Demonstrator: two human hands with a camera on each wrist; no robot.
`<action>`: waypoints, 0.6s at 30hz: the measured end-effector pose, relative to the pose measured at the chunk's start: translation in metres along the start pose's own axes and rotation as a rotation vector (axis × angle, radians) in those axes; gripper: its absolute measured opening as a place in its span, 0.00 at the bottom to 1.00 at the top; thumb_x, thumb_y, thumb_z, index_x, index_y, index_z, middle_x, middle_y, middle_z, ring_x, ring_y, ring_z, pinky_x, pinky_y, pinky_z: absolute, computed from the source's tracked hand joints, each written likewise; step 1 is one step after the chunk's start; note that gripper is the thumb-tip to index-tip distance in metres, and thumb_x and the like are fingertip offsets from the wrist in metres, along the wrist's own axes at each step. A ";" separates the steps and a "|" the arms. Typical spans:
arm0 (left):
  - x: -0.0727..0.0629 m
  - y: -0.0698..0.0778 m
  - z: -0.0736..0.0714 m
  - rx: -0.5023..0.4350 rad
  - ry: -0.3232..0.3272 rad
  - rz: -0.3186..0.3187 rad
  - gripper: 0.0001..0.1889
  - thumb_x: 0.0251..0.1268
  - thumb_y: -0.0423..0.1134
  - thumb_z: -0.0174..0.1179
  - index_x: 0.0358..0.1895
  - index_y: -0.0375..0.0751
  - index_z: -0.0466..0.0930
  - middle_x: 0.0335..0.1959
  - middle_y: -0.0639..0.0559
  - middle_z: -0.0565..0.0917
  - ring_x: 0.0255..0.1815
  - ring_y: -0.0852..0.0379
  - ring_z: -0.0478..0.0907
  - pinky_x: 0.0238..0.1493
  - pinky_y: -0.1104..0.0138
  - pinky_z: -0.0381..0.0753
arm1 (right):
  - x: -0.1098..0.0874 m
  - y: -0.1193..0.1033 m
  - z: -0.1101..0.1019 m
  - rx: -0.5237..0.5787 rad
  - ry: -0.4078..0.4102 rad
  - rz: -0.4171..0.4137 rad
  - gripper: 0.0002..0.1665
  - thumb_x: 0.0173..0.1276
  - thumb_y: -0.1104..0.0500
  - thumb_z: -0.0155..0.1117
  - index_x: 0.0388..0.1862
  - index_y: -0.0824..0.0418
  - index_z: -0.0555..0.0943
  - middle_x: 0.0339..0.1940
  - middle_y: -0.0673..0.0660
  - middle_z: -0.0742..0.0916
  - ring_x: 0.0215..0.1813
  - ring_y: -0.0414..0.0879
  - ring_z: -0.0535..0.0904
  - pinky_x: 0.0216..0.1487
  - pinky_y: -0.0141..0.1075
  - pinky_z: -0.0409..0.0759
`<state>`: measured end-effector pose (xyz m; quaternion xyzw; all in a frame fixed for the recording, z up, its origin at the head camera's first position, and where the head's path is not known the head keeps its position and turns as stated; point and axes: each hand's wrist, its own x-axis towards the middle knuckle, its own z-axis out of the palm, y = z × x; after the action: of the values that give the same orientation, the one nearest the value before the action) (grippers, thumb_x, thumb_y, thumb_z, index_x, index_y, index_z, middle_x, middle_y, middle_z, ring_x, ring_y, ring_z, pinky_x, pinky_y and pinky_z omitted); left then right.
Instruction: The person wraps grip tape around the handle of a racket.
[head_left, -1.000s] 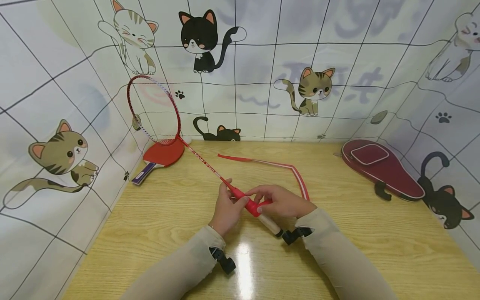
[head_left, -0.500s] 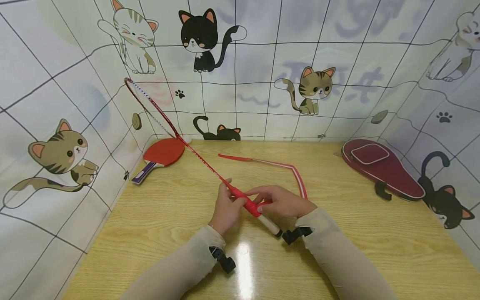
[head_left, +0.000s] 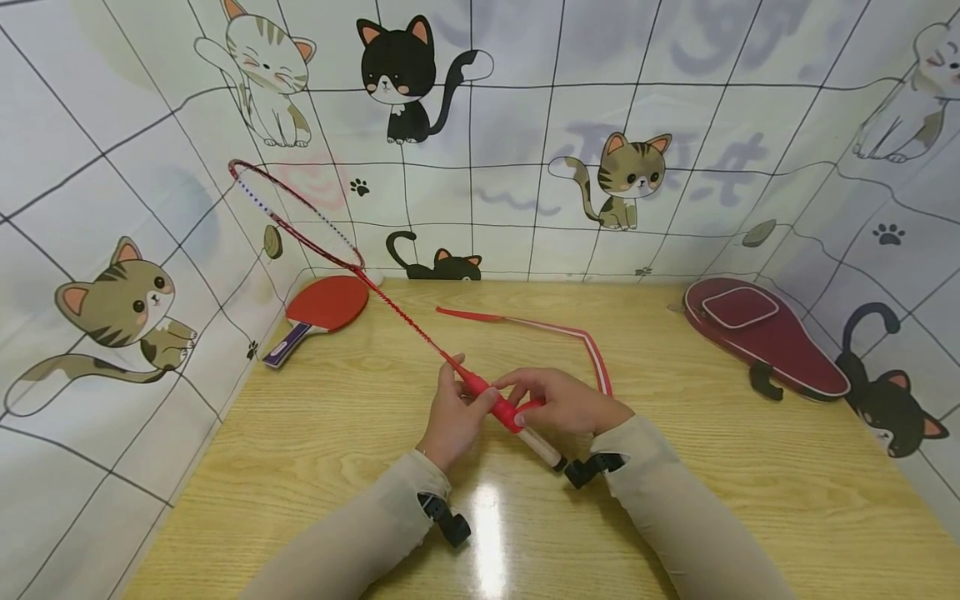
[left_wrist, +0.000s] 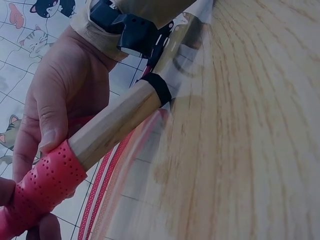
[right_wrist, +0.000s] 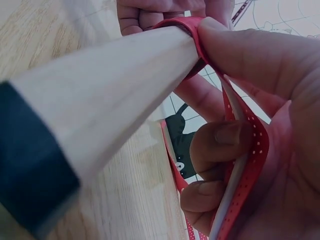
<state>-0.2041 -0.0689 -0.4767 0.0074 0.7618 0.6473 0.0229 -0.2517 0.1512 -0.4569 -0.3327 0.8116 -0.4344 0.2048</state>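
A red badminton racket (head_left: 405, 317) points up and left, its oval head tilted and without visible strings. My left hand (head_left: 453, 421) holds the upper handle between thumb and fingers. Red perforated grip tape (left_wrist: 47, 187) is wound around that upper part, while the lower handle (left_wrist: 117, 120) shows bare wood ending in a black band (left_wrist: 159, 87). At the lower edge of the wrapping, my right hand (head_left: 562, 402) pinches the tape with its thumb. In the right wrist view, the loose tape strip (right_wrist: 255, 145) runs through the palm, with fingers curled over it.
The tape's free tail (head_left: 540, 327), white-backed, lies bent across the wooden table (head_left: 337, 467) behind the hands. A red table tennis paddle (head_left: 330, 304) lies back left, near a small white round object (head_left: 375, 278). At back right is a dark red paddle case (head_left: 772, 333).
The racket has rolled about its shaft: its head went from a wide oval to nearly edge-on, then to a narrow tilted oval. Both hands stay at almost the same place on the handle.
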 end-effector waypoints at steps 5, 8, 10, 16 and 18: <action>0.001 0.002 0.001 -0.021 0.017 -0.009 0.38 0.73 0.37 0.63 0.81 0.44 0.53 0.50 0.37 0.81 0.51 0.46 0.85 0.56 0.57 0.82 | 0.000 -0.001 -0.001 0.008 -0.019 -0.005 0.34 0.72 0.64 0.70 0.74 0.48 0.78 0.50 0.50 0.90 0.39 0.47 0.85 0.43 0.38 0.83; 0.002 0.002 0.002 -0.038 0.024 -0.007 0.39 0.72 0.34 0.62 0.81 0.41 0.53 0.50 0.37 0.82 0.50 0.46 0.84 0.55 0.58 0.81 | -0.001 -0.002 -0.003 0.015 -0.023 0.008 0.34 0.71 0.65 0.71 0.75 0.48 0.78 0.51 0.49 0.90 0.40 0.47 0.85 0.44 0.38 0.84; 0.002 0.002 0.003 -0.048 0.029 -0.007 0.39 0.70 0.32 0.61 0.80 0.39 0.53 0.50 0.37 0.82 0.50 0.47 0.84 0.54 0.60 0.80 | -0.002 -0.001 -0.003 0.019 -0.023 0.018 0.34 0.72 0.65 0.70 0.75 0.48 0.78 0.51 0.49 0.90 0.41 0.46 0.85 0.45 0.38 0.83; 0.002 0.003 0.003 -0.046 0.036 -0.014 0.40 0.67 0.31 0.60 0.80 0.38 0.53 0.51 0.37 0.83 0.49 0.48 0.83 0.53 0.61 0.79 | -0.002 0.000 -0.002 0.045 -0.043 0.019 0.35 0.72 0.67 0.68 0.76 0.51 0.76 0.50 0.51 0.91 0.47 0.49 0.87 0.45 0.38 0.82; 0.002 0.002 0.003 -0.045 0.033 -0.011 0.40 0.67 0.31 0.59 0.81 0.38 0.52 0.51 0.37 0.83 0.49 0.48 0.83 0.53 0.61 0.79 | -0.001 0.000 -0.002 0.048 -0.048 0.017 0.35 0.73 0.67 0.67 0.77 0.50 0.76 0.49 0.51 0.91 0.47 0.49 0.87 0.44 0.38 0.82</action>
<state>-0.2063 -0.0657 -0.4749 -0.0080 0.7474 0.6641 0.0140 -0.2520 0.1531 -0.4561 -0.3310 0.7987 -0.4438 0.2357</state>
